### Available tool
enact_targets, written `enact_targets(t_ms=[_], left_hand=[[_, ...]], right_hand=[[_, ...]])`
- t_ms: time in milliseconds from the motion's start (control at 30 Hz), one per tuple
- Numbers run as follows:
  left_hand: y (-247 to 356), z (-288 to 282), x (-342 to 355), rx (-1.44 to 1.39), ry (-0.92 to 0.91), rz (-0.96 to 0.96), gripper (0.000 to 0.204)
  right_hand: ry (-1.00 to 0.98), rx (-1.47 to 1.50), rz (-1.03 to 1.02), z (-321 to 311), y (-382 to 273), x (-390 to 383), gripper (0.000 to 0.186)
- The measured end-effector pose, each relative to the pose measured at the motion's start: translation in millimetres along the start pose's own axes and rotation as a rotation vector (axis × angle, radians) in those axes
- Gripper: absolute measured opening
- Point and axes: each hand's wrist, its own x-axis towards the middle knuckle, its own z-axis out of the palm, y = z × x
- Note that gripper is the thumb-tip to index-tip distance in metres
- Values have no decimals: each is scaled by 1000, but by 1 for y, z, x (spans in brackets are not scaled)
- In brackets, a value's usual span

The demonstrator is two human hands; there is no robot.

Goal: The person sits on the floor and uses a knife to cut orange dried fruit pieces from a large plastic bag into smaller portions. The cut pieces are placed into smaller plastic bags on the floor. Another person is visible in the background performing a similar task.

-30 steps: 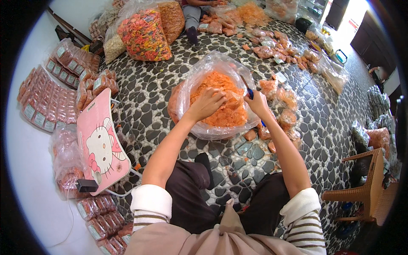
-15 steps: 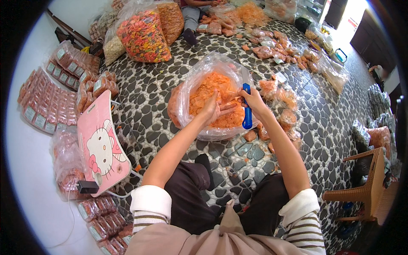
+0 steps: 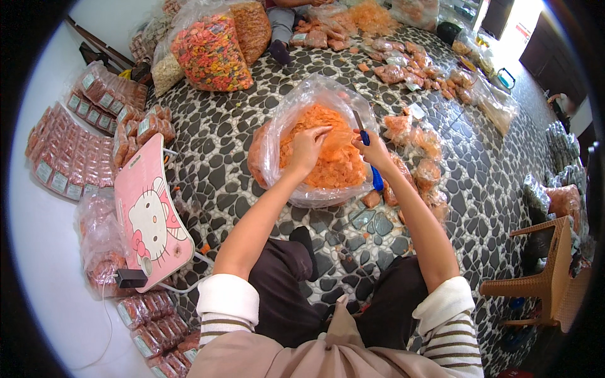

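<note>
In front of me a large clear plastic bag (image 3: 271, 151) stands open on the floor, its rim rolled out, full of orange chip-like flakes (image 3: 328, 173). My left hand (image 3: 307, 150) is over the flakes, fingers pinched together. A smooth, pale orange patch, perhaps thin film, lies between its fingertips and my other hand; what the fingers hold is not clear. At the bag's right side, my right hand (image 3: 375, 154) is closed around a blue-handled cutter knife (image 3: 377, 179), its blade pointing away from me.
Small orange packs (image 3: 428, 176) lie right of the bag. A pink folding table (image 3: 154, 214) stands on its side at left, near stacked packs (image 3: 60, 157). Big snack sacks (image 3: 211, 53) are at the back, near a seated person (image 3: 282, 31). A brown plastic chair (image 3: 535, 283) is at right.
My left hand has gone from spread fingers to a pinch over the flakes. My right hand has turned the cutter knife, so its blade and handle now show edge-on.
</note>
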Motion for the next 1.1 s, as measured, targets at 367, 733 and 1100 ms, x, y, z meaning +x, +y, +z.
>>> enact_targets(t_ms=[367,733,1100], left_hand=[[4,6,1,-124,89,184,27],[21,26,-5,138,79,254,33],[17,250,-74,2,-715,412,17]], right_hand=[[209,-85,-209,1,-11,-3,20],[303,-81,-184,-77,15,-19,21],[537,-377,507,-207,275,-172,23]])
